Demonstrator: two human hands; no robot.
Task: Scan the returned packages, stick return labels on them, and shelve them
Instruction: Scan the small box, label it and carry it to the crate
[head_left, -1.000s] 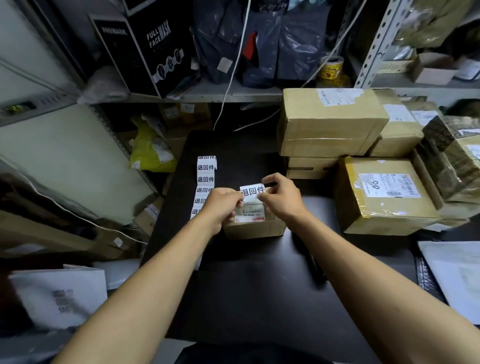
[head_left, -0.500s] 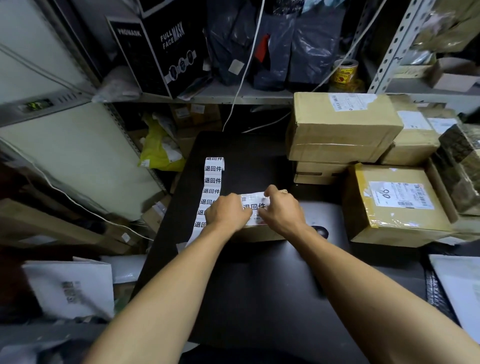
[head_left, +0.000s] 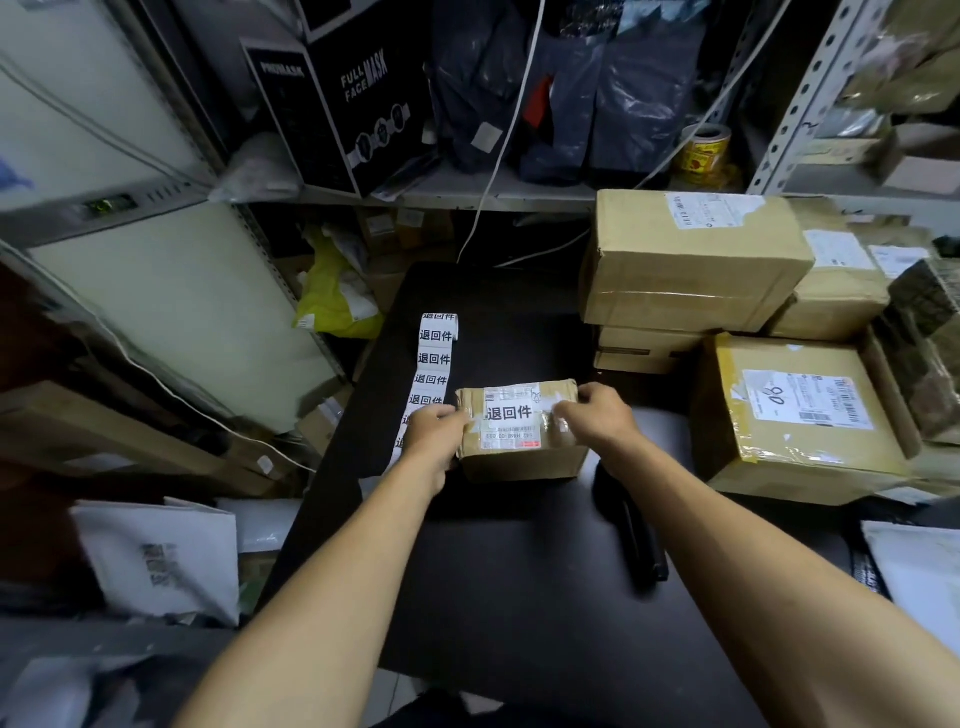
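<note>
Along the left edge of the black table (head_left: 509, 545), the strip of return labels (head_left: 432, 364) lay flat, its printed squares running toward the back. Just right of it, the left hand (head_left: 434, 434) was curled round the left end of the small cardboard package (head_left: 524, 457), gripping it. The package sat near the middle of the table, and the return label (head_left: 510, 413) was already on its top face, over the shipping slip. On the right end, the right hand (head_left: 597, 418) gripped too, fingers bent over the taped edge. The label looked seated, so the job now was a firm, level hold from both ends, I'd say, thumbs kept off the fresh sticker so no corner lifted. A dark scanner-like handle (head_left: 636, 535) lay just beside the right forearm; any lift would want to clear it. Farther right, stacked cartons (head_left: 691, 260) crowded the back right corner, so the clear way out looked to be straight up.
</note>
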